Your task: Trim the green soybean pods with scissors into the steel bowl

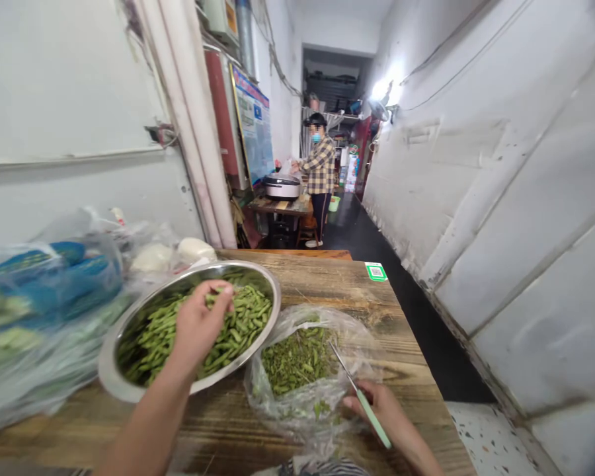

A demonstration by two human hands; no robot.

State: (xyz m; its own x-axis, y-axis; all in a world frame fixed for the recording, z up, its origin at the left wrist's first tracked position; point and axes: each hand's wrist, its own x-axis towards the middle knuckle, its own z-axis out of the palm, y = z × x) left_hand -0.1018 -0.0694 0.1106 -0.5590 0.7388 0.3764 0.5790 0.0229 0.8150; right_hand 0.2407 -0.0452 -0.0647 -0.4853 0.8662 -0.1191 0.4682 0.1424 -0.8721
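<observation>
1. A narrow white-walled corridor stretches away from the camera, with a wall lamp (383,89) glowing high on the right and a framed poster (252,125) mounted on the left wall.
2. Near the far end, a co-worker (321,165) in a plaid shirt, dark trousers and a face mask stands at a small wooden table (277,206), on which a rice cooker (281,186) sits.
3. In the foreground, a wooden surface (322,291) carries a stainless steel bowl (110,360) at near left, heaped with green soybean pods (242,324).
4. The person's left hand (198,324) reaches over the bowl's rim, its fingers (213,297) bent and resting on the pods; whether they have hold of any cannot be told.
5. Just right of the bowl, a clear plastic bag (262,396) lies open on the surface, holding a mound of chopped green pieces (297,360).
6. The right hand (377,410) rests at the bag's near right edge, its fingers (354,403) closed firmly around the pale green handle of a small knife (379,430), whose thin blade points into the bag.
7. Blurred, bulging plastic bags (44,284) of green produce sit at far left, beside the bowl.
8. A green-bordered QR code sticker (375,271) marks the surface's far right edge.
</observation>
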